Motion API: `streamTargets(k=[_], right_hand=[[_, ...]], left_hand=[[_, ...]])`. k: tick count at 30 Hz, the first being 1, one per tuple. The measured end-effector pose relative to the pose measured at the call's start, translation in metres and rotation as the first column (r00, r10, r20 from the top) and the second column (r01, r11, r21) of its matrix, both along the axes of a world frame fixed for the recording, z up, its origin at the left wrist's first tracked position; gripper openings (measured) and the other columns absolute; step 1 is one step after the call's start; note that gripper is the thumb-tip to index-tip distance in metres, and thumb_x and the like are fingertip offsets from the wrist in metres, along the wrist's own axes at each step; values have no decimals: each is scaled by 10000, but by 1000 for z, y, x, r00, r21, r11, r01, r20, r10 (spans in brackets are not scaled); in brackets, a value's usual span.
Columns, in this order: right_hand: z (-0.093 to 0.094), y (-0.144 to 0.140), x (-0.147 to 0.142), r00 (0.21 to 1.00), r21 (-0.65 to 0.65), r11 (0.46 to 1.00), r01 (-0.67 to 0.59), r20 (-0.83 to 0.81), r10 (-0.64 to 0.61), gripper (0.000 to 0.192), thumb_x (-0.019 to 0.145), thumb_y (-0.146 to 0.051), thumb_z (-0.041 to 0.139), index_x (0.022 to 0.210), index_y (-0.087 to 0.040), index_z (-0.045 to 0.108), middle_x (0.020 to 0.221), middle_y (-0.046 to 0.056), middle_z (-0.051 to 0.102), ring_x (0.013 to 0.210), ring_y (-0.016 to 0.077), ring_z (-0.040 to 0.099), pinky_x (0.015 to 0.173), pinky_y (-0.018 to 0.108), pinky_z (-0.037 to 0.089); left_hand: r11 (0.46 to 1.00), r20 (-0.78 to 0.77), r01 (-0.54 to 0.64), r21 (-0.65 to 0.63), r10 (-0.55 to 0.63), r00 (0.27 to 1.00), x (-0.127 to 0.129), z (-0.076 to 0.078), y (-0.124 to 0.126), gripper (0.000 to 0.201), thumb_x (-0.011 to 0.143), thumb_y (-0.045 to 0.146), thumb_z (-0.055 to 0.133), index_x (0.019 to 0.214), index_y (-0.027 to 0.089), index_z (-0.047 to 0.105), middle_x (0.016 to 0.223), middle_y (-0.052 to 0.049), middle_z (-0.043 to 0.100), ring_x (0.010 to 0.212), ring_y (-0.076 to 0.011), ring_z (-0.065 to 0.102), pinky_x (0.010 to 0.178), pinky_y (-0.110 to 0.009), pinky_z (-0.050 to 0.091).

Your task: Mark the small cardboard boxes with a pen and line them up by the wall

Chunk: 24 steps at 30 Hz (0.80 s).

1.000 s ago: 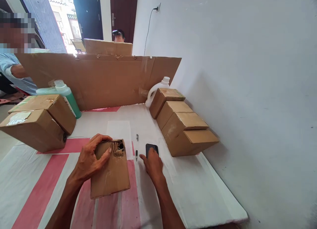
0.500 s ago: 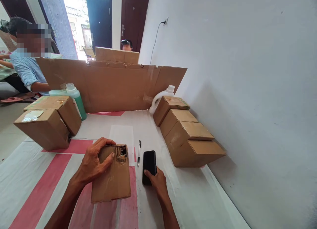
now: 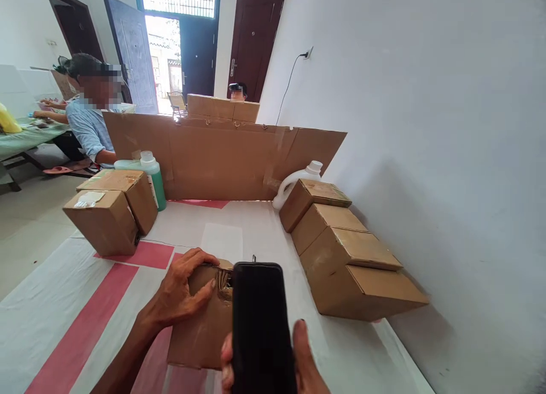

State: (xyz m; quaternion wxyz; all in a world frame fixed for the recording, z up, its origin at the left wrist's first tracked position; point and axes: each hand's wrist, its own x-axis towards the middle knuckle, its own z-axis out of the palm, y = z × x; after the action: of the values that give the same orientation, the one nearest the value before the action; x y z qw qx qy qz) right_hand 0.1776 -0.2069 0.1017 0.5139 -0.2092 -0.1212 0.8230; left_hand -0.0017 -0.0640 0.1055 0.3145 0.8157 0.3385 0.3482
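My left hand (image 3: pixel 183 291) grips the top of a small cardboard box (image 3: pixel 200 334) that lies on the white and pink table cover (image 3: pixel 63 320); the box has a torn hole near its upper right corner. My right hand (image 3: pixel 298 365) holds a black phone (image 3: pixel 261 326) upright close to the camera, its dark screen facing me, fingers showing at both sides. The phone hides the right part of the box. A pen tip (image 3: pixel 253 258) peeks just above the phone.
A row of several cardboard boxes (image 3: pixel 345 252) lines the right wall. Two boxes (image 3: pixel 111 212) sit at the left beside a green bottle (image 3: pixel 151 175). A white jug (image 3: pixel 298 181) stands before a cardboard screen (image 3: pixel 222 161). Two other people sit beyond it.
My right hand picked the phone up off the table and raised it toward the camera. The view tilted upward. My left hand stayed on the box.
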Motion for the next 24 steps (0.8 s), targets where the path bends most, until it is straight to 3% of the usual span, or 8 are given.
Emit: streamTargets(k=[3, 6, 13, 16, 19, 24], right_hand=[[0, 10, -23, 992, 19, 992, -125, -12, 126, 1027, 813, -926, 356, 1030, -10, 767, 862, 166, 742, 782, 214, 708, 787, 310, 496], [-3, 13, -37, 987, 39, 987, -158, -4, 159, 1028, 828, -915, 334, 1031, -6, 766, 875, 169, 741, 816, 225, 705, 791, 319, 510], [-11, 16, -37, 985, 123, 980, -158, -44, 165, 933, 746, -930, 469, 972, -75, 768, 846, 139, 742, 741, 237, 695, 719, 345, 537], [-13, 17, -35, 980, 103, 978, -180, -70, 187, 937, 796, -901, 432, 977, -47, 772, 862, 143, 752, 776, 237, 722, 758, 336, 542], [-11, 16, -34, 985, 78, 989, -125, -114, 133, 921, 851, -868, 380, 1035, -50, 764, 896, 136, 756, 816, 230, 735, 784, 321, 536], [-7, 14, -34, 990, 89, 992, -88, -105, 97, 809, 862, -824, 452, 1065, -102, 755, 915, 115, 760, 799, 227, 725, 788, 341, 544]], left_hand=[[998, 19, 50, -23, -50, 999, -2, -1, -4, 232, 867, 208, 618, 1094, 243, 647, 1059, -27, 686, 981, -207, 660, 879, -325, 511], [997, 45, 78, -20, -77, 996, -4, -3, -6, 279, 825, 218, 663, 1102, 242, 642, 1006, -14, 678, 910, -195, 667, 834, -307, 510], [999, 33, 48, -6, -47, 998, -5, -5, -9, 276, 815, 193, 631, 1087, 234, 632, 1019, -24, 676, 947, -210, 659, 868, -324, 502], [999, 17, 38, -13, -38, 999, -4, -2, -10, 245, 835, 202, 607, 1077, 222, 638, 1048, -47, 685, 989, -228, 654, 877, -341, 509], [999, 8, 20, -28, -20, 1000, -3, 1, -11, 201, 868, 244, 590, 1061, 221, 643, 1053, -59, 695, 999, -238, 657, 880, -356, 518], [999, 13, 11, -31, -11, 1000, -2, 1, -9, 192, 907, 271, 587, 1085, 220, 641, 1083, -64, 699, 1004, -229, 660, 895, -354, 521]])
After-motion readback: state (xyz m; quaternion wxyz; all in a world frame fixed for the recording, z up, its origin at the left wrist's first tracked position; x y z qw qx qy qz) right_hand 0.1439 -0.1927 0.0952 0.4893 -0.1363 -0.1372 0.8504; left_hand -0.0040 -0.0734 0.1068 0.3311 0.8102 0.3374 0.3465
